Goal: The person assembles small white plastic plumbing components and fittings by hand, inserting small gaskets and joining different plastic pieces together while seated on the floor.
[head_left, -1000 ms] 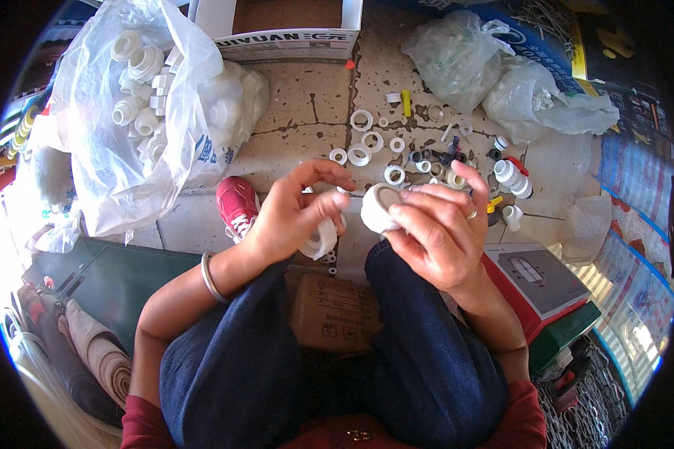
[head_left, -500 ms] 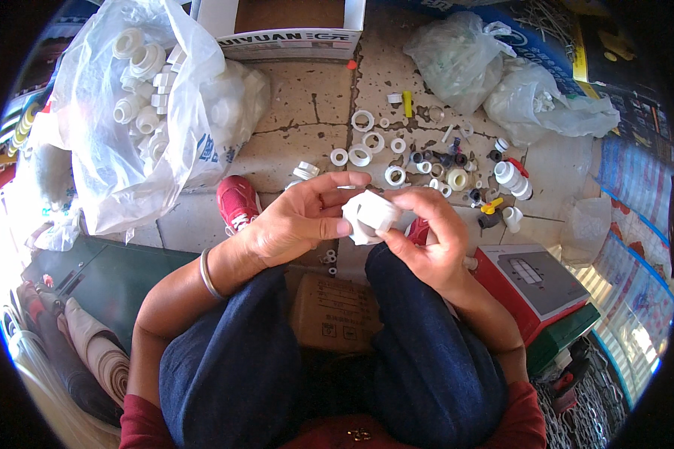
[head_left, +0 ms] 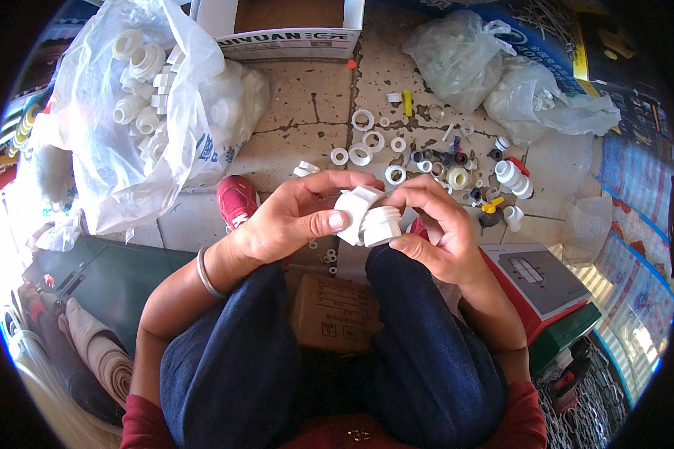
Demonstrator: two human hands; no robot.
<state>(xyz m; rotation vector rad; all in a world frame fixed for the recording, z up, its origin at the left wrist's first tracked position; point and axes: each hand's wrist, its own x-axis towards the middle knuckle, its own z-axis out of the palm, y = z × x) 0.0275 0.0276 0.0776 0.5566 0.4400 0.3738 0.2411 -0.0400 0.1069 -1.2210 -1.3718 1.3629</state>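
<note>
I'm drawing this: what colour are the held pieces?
The held pieces are white, clearest in the head view.

Red sleeves (head_left: 523,420), dark blue jeans (head_left: 228,359) and a silvery bangle (head_left: 206,274) are worn

Two white plastic pieces are held up between the left hand (head_left: 288,213) and the right hand (head_left: 445,236). The wider piece (head_left: 349,218) is round, with a chunky bump on its top side. The left thumb (head_left: 326,222) sits on its left side, and the left fingers (head_left: 341,179) reach over behind it. The smaller piece (head_left: 382,226) is short and round, with ridges going around it. It is tilted, between the right fingers (head_left: 421,196) above and the right thumb (head_left: 418,248) below. The two pieces touch between the thumbs. I can't tell if they are joined.
</note>
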